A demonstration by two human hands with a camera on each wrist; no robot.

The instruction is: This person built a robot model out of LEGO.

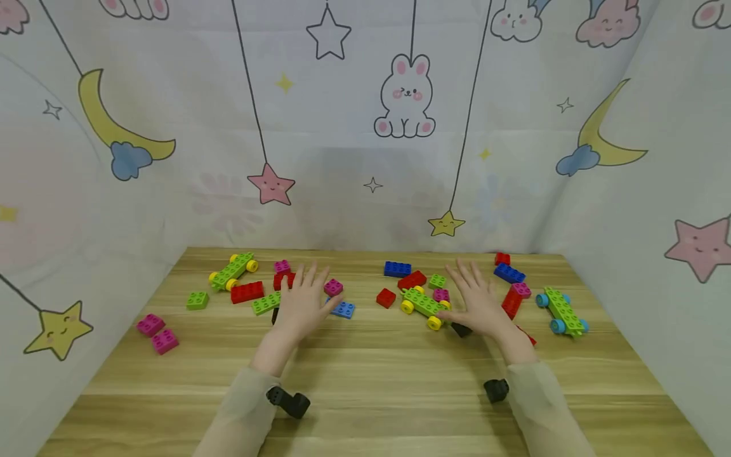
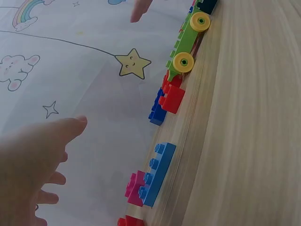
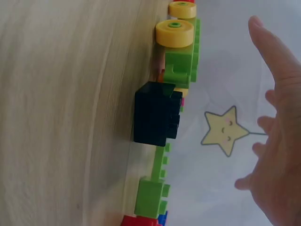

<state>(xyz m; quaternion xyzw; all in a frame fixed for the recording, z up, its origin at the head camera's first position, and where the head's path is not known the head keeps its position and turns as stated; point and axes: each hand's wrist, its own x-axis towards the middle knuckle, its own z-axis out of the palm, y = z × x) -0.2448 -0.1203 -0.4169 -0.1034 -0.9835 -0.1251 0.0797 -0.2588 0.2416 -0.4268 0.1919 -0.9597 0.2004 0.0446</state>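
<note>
Here's the middle green car base (image 1: 421, 303) on yellow wheels, standing on the wooden table (image 1: 365, 393), and the right hand (image 1: 480, 308) hangs above, just to its right, fingers spread, grasping nothing! A black brick (image 3: 153, 115) sits just beside that base's near right end. Left of the base: a small red brick (image 1: 386, 298), then a light blue brick (image 1: 344, 310), then the left hand (image 1: 302, 306), fingers fanned, nothing held. Well right of it, a blue-wheeled base (image 1: 562, 311); behind it all, the bunny-print curtain (image 1: 342, 127).
</note>
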